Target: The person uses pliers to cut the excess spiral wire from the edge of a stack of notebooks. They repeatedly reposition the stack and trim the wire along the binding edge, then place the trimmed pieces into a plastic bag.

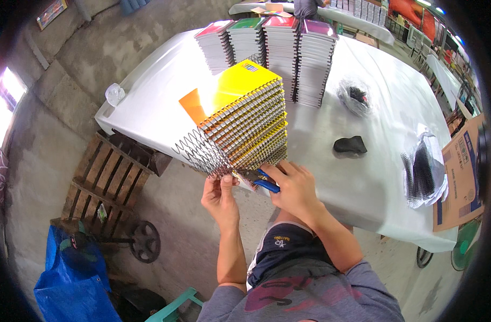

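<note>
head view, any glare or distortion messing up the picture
Head view: glare whitens the left part of the yellow cover; head view: the window at the left is overexposed; head view: the fisheye lens bends the table edges and the corners go black.

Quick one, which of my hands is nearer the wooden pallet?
Left. Your left hand is to the right of the pallet, by the lower end of the notebooks; your right hand is farther right, holding blue-handled pliers.
</note>
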A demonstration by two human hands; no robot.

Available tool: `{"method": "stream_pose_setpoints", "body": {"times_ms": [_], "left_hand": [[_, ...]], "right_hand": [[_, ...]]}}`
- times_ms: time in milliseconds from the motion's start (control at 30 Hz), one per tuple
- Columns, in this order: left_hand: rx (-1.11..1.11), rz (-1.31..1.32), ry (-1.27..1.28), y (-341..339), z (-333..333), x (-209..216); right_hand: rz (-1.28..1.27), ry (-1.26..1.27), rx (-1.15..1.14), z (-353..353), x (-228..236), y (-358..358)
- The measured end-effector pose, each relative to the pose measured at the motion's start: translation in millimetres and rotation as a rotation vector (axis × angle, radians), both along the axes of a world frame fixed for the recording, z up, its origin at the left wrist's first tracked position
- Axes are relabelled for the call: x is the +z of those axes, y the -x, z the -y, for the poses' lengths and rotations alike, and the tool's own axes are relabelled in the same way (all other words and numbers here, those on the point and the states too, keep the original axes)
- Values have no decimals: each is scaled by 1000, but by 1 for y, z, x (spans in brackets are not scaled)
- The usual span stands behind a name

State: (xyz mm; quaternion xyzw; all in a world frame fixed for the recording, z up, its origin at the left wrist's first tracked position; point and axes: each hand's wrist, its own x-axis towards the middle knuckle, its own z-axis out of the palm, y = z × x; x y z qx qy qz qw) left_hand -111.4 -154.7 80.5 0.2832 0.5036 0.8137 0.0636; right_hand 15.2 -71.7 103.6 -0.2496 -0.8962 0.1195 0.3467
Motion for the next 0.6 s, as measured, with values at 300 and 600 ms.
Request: {"method": "stream_pose_setpoints", "body": {"times_ms": [300,600], "left_hand": [[23,-100,31,0,3,-2],[44,-127,39,-1,3,-3]], "right_hand": [[-4,-73,-63,6,18,-9],[-2,-29,-59,9,20,-1]]}}
